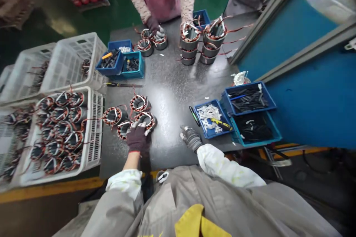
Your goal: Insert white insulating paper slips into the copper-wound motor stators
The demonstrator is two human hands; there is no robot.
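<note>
My left hand (137, 136), in a dark glove with pale fingertips, is closed on the near rim of a motor stator (147, 119) with copper windings and white lacing. Beside it stand more stators: one (124, 130) partly hidden by my fingers, one (139, 103) behind, and one (112, 116) to the left. On the bare tabletop rests my right hand (191, 138) in a striped grey glove, fingers apart and holding nothing. A black-and-green pen (194, 116) lies just beyond it, next to a blue tray (205, 133) of white pieces and a yellow-handled tool (221, 124).
White crates (96, 129) of stators stand on the left. Blue bins (274, 105) with black sleeves are at right. Across the table (178, 81), a co-worker's gloved hand (160, 33) touches a stator near stacked stators (189, 50). A file (124, 84) lies near small bins (141, 68).
</note>
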